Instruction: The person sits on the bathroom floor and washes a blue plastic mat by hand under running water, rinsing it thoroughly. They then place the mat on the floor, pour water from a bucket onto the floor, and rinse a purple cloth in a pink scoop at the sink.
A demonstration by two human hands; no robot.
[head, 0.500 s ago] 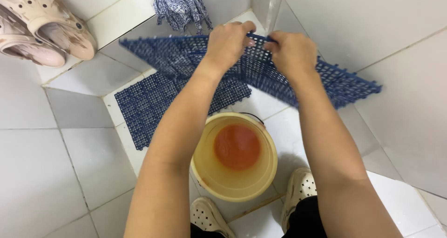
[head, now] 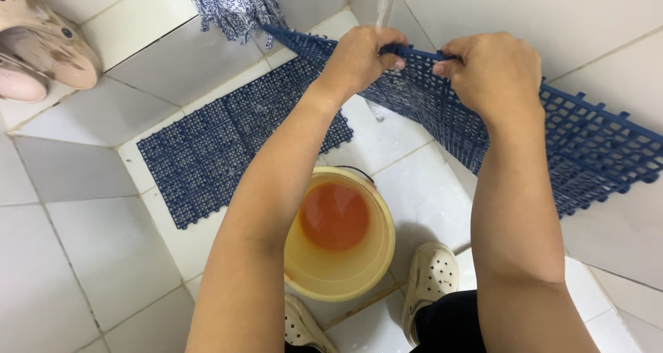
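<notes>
left hand (head: 359, 60), right hand (head: 494, 73) grip raised blue grid mat (head: 587, 146) over bucket (head: 376, 256).

1. No package, label, sign or screen shows anywhere in the frame.

Two blue mats (head: 594, 146), one bucket (head: 376, 256)
</notes>
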